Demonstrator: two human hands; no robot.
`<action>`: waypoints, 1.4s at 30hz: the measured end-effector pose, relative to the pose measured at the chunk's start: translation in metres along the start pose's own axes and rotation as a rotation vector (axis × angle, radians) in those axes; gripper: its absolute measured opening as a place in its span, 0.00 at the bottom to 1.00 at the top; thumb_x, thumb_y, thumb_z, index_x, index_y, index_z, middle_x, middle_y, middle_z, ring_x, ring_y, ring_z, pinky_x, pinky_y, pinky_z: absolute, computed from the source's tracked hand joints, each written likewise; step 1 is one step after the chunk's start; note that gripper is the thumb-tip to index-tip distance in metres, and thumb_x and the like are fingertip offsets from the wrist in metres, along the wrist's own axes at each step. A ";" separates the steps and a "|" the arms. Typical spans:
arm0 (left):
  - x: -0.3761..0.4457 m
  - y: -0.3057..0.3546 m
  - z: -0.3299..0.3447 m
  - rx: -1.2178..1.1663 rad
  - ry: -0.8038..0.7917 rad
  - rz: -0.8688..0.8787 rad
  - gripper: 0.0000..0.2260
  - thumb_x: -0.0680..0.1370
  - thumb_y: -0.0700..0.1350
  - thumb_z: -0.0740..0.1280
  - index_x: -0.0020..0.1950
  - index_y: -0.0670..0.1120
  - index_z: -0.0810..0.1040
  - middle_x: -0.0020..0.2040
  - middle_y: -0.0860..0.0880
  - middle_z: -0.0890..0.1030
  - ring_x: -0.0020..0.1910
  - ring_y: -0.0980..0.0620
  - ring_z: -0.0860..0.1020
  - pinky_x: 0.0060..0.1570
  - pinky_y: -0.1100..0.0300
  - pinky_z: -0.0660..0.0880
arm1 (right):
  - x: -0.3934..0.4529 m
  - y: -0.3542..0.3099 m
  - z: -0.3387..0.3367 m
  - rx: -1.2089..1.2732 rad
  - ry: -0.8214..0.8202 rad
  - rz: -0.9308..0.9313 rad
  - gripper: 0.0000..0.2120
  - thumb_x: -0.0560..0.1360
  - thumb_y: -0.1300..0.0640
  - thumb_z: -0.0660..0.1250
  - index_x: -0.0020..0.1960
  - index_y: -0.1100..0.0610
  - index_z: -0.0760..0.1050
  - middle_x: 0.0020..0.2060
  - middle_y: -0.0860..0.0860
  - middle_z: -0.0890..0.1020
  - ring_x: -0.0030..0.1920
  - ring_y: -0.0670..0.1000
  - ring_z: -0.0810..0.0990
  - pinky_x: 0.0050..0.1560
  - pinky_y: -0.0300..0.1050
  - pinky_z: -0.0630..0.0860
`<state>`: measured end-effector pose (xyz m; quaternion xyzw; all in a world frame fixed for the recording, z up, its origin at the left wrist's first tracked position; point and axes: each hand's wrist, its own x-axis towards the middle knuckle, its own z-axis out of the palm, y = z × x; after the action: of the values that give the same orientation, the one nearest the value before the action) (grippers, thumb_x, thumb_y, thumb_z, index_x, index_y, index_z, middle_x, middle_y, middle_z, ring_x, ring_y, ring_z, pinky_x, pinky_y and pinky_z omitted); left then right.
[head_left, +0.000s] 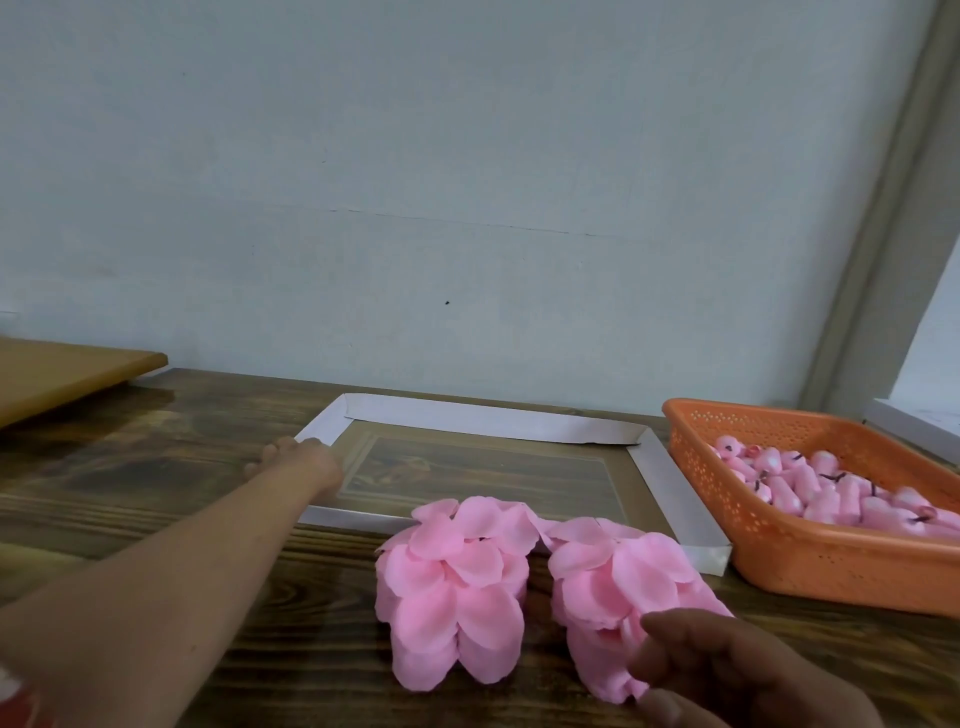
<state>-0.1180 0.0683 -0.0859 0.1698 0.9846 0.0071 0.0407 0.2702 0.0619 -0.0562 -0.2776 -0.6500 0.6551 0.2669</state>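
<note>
The left hand is stretched far forward, its arm crossing the table on a slant, and it lies on the left strip of the white paper frame. It is seen from behind, fingers pointing away, so I cannot tell whether they grip the strip or only rest on it. From this hand the frame runs off to the right as a flat rectangle with dark wood showing through its middle.

The right hand is close to the camera and blurred. Its fingers are curled over the near end of the right pile of pink petals, thumb underneath, pinching the petals' edge between them (the blur hides how many petals it has). That pile reaches away from the hand, up to the frame's near strip, which its far petals overlap.

Just left of the right hand, across a narrow gap of bare wood, lies the left pile, also pink petals in overlapping rows, its far end likewise on the near strip. Neither hand touches it.

Beyond the right hand and to its right stands an orange perforated basket, touching the frame's right corner and holding pink rolled buds with dark stems. Far to the left of the left hand a tan board juts in above the table. A pale wall stands behind.
</note>
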 end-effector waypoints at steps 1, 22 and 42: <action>0.001 0.000 0.001 0.013 0.008 0.016 0.24 0.77 0.46 0.58 0.73 0.47 0.62 0.70 0.43 0.63 0.69 0.43 0.62 0.63 0.48 0.64 | 0.000 0.000 -0.002 -0.096 0.030 -0.083 0.17 0.66 0.78 0.69 0.28 0.59 0.82 0.27 0.60 0.81 0.25 0.52 0.81 0.25 0.33 0.75; 0.009 -0.004 0.005 0.045 -0.006 0.090 0.25 0.78 0.47 0.57 0.75 0.47 0.57 0.71 0.39 0.60 0.69 0.40 0.61 0.67 0.46 0.65 | 0.161 -0.052 -0.216 -1.503 0.168 0.302 0.03 0.70 0.54 0.73 0.43 0.47 0.82 0.40 0.46 0.82 0.40 0.45 0.79 0.38 0.35 0.73; 0.000 -0.003 -0.004 -0.104 0.072 0.103 0.34 0.75 0.63 0.61 0.76 0.49 0.57 0.71 0.41 0.64 0.70 0.39 0.62 0.68 0.44 0.63 | 0.154 -0.065 -0.214 -1.371 -0.154 0.312 0.17 0.73 0.68 0.65 0.47 0.48 0.84 0.43 0.45 0.85 0.48 0.46 0.82 0.53 0.42 0.78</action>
<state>-0.1198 0.0655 -0.0822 0.2175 0.9737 0.0664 0.0135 0.3131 0.3226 0.0060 -0.4259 -0.8858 0.1464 -0.1119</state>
